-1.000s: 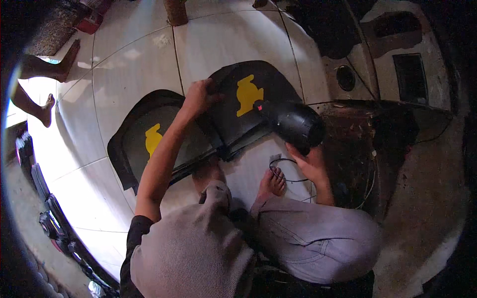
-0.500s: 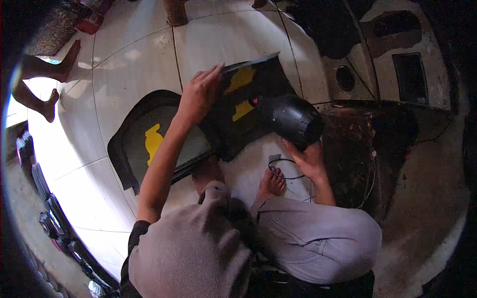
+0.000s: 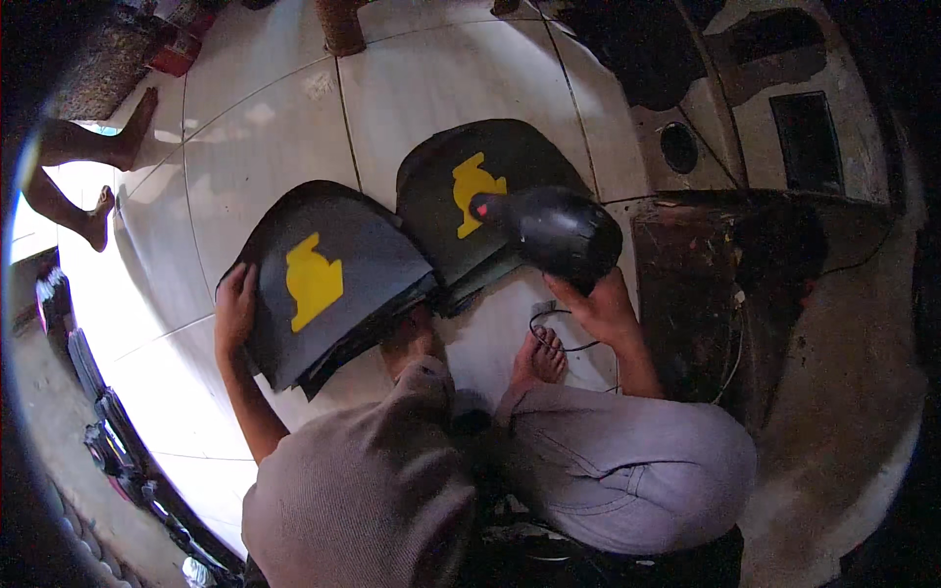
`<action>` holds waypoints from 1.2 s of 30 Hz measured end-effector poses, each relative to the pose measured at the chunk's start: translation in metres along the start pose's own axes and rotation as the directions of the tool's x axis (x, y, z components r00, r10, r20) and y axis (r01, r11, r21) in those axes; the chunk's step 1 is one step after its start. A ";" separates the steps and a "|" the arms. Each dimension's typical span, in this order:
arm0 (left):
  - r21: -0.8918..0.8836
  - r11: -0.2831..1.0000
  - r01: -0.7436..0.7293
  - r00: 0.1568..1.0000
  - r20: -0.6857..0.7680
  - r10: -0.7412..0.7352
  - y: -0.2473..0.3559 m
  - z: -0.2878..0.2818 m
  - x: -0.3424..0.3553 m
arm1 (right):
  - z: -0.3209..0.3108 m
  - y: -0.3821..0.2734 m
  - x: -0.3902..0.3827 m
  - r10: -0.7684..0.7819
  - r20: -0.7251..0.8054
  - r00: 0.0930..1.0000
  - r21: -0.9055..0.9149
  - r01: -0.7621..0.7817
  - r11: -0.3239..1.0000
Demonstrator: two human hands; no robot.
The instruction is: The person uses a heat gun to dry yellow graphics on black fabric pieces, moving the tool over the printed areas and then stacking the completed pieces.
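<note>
My left hand (image 3: pixel 234 306) grips the left edge of a stack of dark curved panels (image 3: pixel 372 284), whose top sheet carries a yellow cut-out shape (image 3: pixel 314 279). My right hand (image 3: pixel 594 308) is wrapped round the handle of a black hair dryer (image 3: pixel 569 240), whose nozzle, with a red spot at its end, hangs over the second stack of similar panels (image 3: pixel 510 147) and its yellow shape (image 3: pixel 465 186). A thin black cord loops by my bare right foot (image 3: pixel 539 358). My left foot is partly hidden beneath the left stack.
Another person's bare feet (image 3: pixel 96 220) rest at the upper left. A dark row of stacked items (image 3: pixel 98 402) runs along the left. A worn box-like structure (image 3: pixel 686 284) stands right of me, with panels having openings behind it. A post (image 3: pixel 343 24) rises at the back.
My left hand has moved from the right stack down-left to the left stack, where a sheet it was lifting now seems to lie on top. The dryer has shifted slightly left.
</note>
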State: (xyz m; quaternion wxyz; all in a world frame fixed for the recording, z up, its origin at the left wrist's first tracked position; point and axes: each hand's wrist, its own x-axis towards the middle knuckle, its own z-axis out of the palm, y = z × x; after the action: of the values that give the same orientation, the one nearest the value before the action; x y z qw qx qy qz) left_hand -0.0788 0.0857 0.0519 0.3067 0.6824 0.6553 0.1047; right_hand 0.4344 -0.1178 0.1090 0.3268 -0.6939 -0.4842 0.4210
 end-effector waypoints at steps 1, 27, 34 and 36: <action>0.161 0.986 -0.043 0.999 -0.009 0.045 0.007 0.002 -0.002 | -0.002 0.002 -0.002 -0.028 0.005 1.000 0.003 0.028 1.000; 0.052 0.798 -0.601 0.797 0.121 0.592 0.193 0.191 0.084 | -0.007 0.002 -0.013 0.086 -0.034 0.996 -0.089 -0.088 0.992; 0.073 0.574 -0.816 0.552 -0.200 0.810 0.228 0.168 0.062 | -0.007 0.007 -0.011 0.081 -0.040 0.996 -0.021 -0.081 0.996; -0.198 0.721 -0.664 0.747 -0.159 0.645 0.237 0.159 0.047 | -0.007 0.007 -0.010 0.035 -0.050 0.998 -0.053 -0.038 0.998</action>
State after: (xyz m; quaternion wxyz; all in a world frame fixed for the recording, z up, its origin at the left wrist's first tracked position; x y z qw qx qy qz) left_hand 0.2105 0.0966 0.0459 0.3047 0.8223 0.3656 0.3120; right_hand 0.4418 -0.1304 0.1084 0.3120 -0.7212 -0.4745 0.3966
